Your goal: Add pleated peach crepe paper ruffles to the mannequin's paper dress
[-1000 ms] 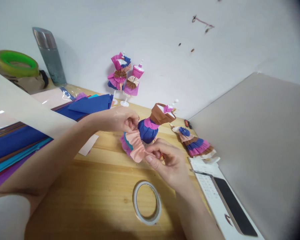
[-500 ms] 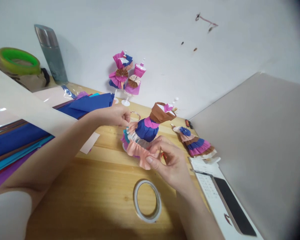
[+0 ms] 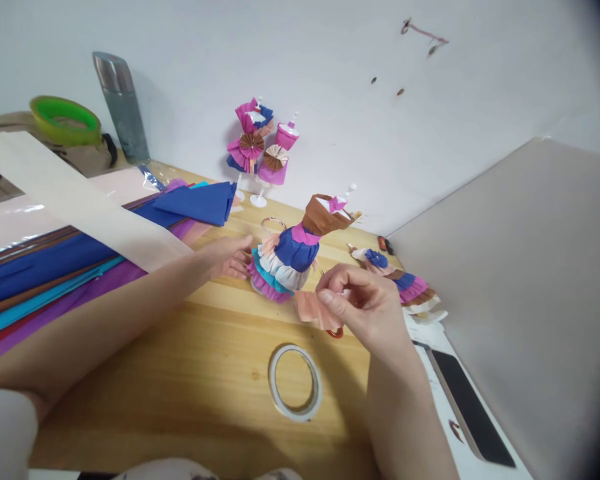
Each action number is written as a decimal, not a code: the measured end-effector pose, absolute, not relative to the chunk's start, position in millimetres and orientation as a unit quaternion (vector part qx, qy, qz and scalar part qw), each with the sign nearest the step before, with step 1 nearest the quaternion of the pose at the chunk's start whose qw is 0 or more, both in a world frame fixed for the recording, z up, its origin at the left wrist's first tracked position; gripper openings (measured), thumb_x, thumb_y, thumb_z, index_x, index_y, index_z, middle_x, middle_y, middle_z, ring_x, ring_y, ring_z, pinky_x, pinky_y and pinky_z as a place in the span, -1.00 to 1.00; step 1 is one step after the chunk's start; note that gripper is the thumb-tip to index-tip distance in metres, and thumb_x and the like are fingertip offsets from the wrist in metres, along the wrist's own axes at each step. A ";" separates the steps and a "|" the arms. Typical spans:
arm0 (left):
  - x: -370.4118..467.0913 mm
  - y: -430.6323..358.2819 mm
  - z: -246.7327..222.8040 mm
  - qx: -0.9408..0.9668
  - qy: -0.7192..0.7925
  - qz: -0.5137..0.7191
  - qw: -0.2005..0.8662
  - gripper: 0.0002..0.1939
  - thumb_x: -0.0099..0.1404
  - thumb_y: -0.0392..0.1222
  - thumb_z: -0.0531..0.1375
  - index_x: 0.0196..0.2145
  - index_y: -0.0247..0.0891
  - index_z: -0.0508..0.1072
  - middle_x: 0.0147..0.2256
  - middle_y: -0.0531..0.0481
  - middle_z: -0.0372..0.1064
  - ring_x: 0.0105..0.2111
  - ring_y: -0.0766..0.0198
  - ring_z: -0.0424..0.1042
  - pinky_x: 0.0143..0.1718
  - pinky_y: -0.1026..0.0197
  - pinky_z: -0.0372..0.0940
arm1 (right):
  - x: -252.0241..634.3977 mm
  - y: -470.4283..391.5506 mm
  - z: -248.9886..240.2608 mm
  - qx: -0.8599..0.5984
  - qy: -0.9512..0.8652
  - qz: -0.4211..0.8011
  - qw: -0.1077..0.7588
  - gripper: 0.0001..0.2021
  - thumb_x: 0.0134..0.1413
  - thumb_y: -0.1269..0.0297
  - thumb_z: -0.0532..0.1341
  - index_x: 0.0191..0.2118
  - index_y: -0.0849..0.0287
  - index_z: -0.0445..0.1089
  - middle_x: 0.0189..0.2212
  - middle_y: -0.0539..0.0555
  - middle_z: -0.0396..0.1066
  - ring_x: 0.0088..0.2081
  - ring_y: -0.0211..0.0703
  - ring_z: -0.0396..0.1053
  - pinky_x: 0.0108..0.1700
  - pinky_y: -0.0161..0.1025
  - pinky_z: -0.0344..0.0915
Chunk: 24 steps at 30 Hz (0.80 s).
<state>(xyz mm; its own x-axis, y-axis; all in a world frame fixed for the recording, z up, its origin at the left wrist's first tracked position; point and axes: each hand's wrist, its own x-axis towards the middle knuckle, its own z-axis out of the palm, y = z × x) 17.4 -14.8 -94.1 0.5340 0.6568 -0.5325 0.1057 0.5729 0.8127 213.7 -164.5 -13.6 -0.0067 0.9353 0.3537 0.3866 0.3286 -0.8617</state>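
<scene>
Peach ruffle (image 3: 313, 310) between right-hand fingers, dressed form near the left

Right hand (image 3: 370, 307) pinches one end of the peach ruffle between thumb and forefinger; the other end hangs free, in front of the dressed form (image 3: 297, 250). This form stands on the wooden table (image 3: 180, 373), between the two hands, with brown top, pink waist and blue skirt above white, turquoise and purple frills. Left hand (image 3: 230, 259) is open and holds nothing, its fingers just beside the frills; whether they touch, I cannot tell. Nearer to the person, one tape roll (image 3: 300, 415) lies flat. On the left are coloured sheets (image 3: 30, 267), and by the wall stands a bottle (image 3: 126, 117).
</scene>
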 end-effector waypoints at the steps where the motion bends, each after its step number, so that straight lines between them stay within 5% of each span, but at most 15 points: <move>1: 20.0 -19.3 -96.5 0.399 0.456 0.187 0.773 -0.56 0.30 0.20 0.15 -0.23 -0.29 0.41 -0.45 -0.05 0.46 -0.43 0.21 0.48 -0.25 0.17 0.39 | 214.3 -164.9 -12.3 -0.505 -0.653 0.280 0.490 -0.58 0.01 0.05 0.37 -0.62 0.14 0.20 -0.65 0.01 0.34 -0.61 -0.26 0.27 -0.60 -0.33 0.19; 11: 40.1 -57.2 -108.3 0.173 0.413 0.333 0.830 -0.65 0.42 0.05 0.05 -0.24 -0.30 0.41 -0.47 -0.05 0.41 -0.49 0.25 0.44 -0.37 0.22 0.38 | 221.9 -171.1 -5.5 -0.459 -0.661 0.316 0.503 -0.66 0.06 0.15 0.37 -0.57 0.15 0.28 -0.63 -0.01 0.35 -0.53 -0.23 0.36 -0.49 -0.32 0.26; 18: 36.1 -80.0 -106.3 0.141 0.428 0.332 0.829 -0.59 0.43 0.07 0.02 -0.19 -0.39 0.40 -0.31 -0.20 0.48 -0.28 0.18 0.51 -0.17 0.16 0.41 | 236.4 -171.0 -4.5 -0.444 -0.675 0.364 0.465 -0.68 0.07 0.08 0.35 -0.53 0.16 0.36 -0.47 0.07 0.45 -0.46 -0.22 0.37 -0.45 -0.30 0.27; 21: 32.6 -95.9 -103.9 0.168 0.464 0.330 0.805 -0.59 0.45 0.04 -0.02 -0.32 -0.35 0.40 -0.44 -0.11 0.44 -0.44 0.26 0.46 -0.36 0.25 0.37 | 244.6 -164.6 -11.9 -0.428 -0.665 0.402 0.462 -0.64 0.07 -0.04 0.33 -0.50 0.16 0.38 -0.39 0.10 0.48 -0.39 -0.17 0.39 -0.35 -0.24 0.31; 24: 26.1 -110.9 -102.4 0.222 0.506 0.325 0.768 -0.58 0.42 0.03 0.02 -0.48 -0.30 0.33 -0.64 0.06 0.24 -0.67 0.39 0.23 -0.62 0.33 0.13 | 249.1 -157.5 -19.3 -0.412 -0.654 0.433 0.463 -0.58 0.10 -0.14 0.26 -0.47 0.16 0.40 -0.36 0.12 0.48 -0.36 -0.12 0.40 -0.31 -0.20 0.30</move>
